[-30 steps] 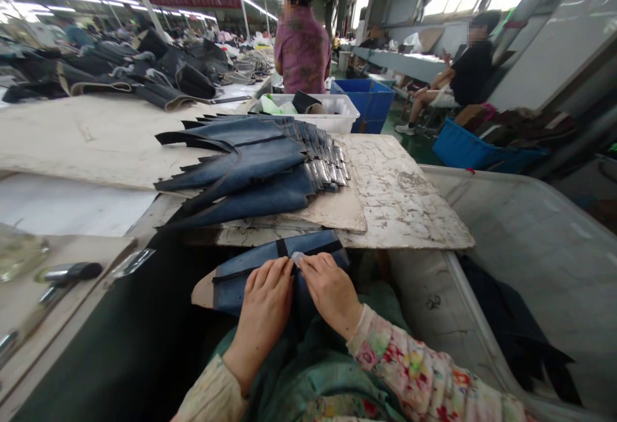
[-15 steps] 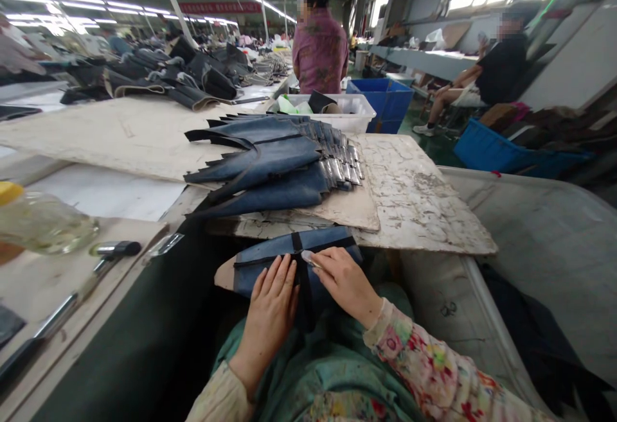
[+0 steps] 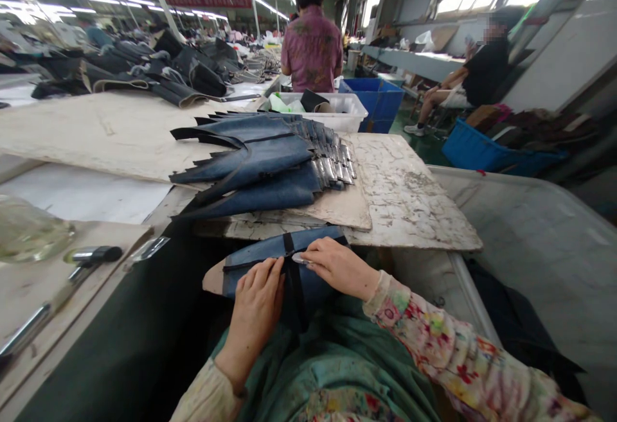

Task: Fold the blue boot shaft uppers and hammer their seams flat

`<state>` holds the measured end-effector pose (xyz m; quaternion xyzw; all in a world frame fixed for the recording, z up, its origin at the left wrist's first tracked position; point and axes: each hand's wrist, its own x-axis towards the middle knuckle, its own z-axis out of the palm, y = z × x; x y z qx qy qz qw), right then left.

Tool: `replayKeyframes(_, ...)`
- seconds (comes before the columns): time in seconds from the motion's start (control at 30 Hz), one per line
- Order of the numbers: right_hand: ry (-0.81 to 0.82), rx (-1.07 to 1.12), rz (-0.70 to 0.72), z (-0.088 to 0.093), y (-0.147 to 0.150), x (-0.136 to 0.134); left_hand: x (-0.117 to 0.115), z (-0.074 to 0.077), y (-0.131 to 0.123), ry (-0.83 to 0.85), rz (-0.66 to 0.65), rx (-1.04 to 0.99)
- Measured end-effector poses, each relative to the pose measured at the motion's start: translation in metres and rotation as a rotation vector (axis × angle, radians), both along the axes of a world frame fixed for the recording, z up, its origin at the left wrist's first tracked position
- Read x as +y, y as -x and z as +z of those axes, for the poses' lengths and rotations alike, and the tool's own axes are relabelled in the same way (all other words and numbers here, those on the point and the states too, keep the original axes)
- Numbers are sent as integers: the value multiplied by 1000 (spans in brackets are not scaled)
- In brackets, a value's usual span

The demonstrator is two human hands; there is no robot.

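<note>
A blue leather-like piece [image 3: 258,248] with black bands and a pale tip at its left end lies in front of me, just below the worktable's edge. A black strip [image 3: 295,290] crosses it from top to bottom. On its left part rests my left hand [image 3: 255,300], the fingers laid along the surface beside the strip. My right hand [image 3: 344,269] is closed on a small pale tool with a rounded tip [image 3: 299,257]. That tip touches the piece near where the bands cross. Most of the tool is hidden by my fingers.
A layered stack of similar blue pieces [image 3: 274,162] lies on the worn board [image 3: 414,200]. At left are a blurred clear container [image 3: 33,232] and a black-ended tool [image 3: 99,255]. Farther off are a white bin [image 3: 357,108], a blue bin [image 3: 378,104] and a person [image 3: 313,49].
The whole view has shifted slightly to the right, so things appear farther left. Both hands stay on the blue piece, with the tool's tip still near the crossing bands.
</note>
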<state>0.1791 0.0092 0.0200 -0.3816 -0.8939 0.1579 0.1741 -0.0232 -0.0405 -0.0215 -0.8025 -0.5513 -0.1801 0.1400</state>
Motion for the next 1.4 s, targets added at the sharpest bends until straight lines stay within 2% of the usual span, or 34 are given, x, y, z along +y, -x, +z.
replayKeyframes(0.23,10,17,13,0,-1,1,-3,-3,6,-1,-12,13)
replayKeyframes(0.37,23,35,6,-2,-2,1,2,3,6,13,12,14)
replayKeyframes(0.6,60,15,-6,1,-1,2,15,19,7,-11,-51,-34)
replayKeyframes(0.77,106,0,-13,3,0,2,21,23,6,89,-17,-43)
replayKeyframes(0.9,103,-3,-7,3,1,3,22,25,9,124,49,0)
replayKeyframes(1.1,110,-27,-21,4,2,2,20,30,11,93,48,99)
replayKeyframes(1.4,208,-46,89,5,3,22,23,14,-4,129,-94,-89)
